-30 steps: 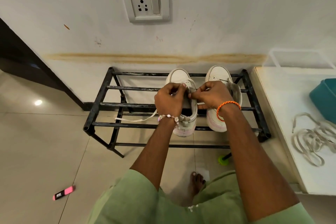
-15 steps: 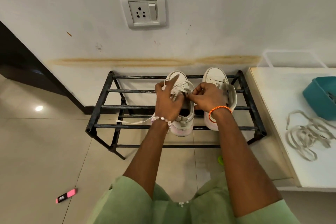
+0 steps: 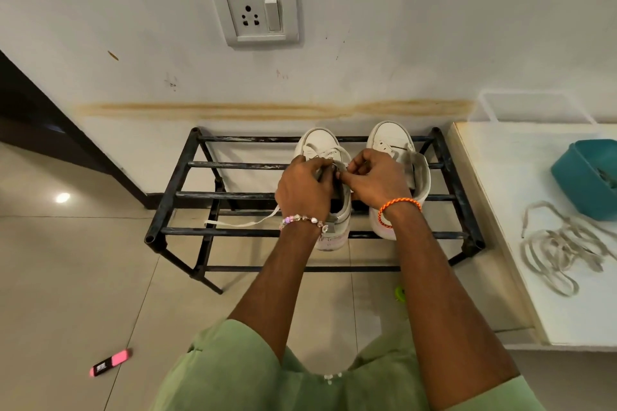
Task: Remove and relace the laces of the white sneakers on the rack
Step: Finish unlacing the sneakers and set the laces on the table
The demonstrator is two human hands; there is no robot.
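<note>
Your left hand (image 3: 305,192) and right hand (image 3: 375,182) meet over the left sneaker (image 3: 329,157), which stands on the right half of the black rack (image 3: 187,165), toe toward the wall. Your fingers (image 3: 329,167) of both hands are pressed together, pinching the lace (image 3: 240,223) at the eyelets; its free end trails left across the rack's bars. The right sneaker (image 3: 394,140) stands just beside it, near the rack's right edge. A loose lace (image 3: 561,243) lies piled on the white tabletop (image 3: 494,177), near a teal tub (image 3: 581,177).
</note>
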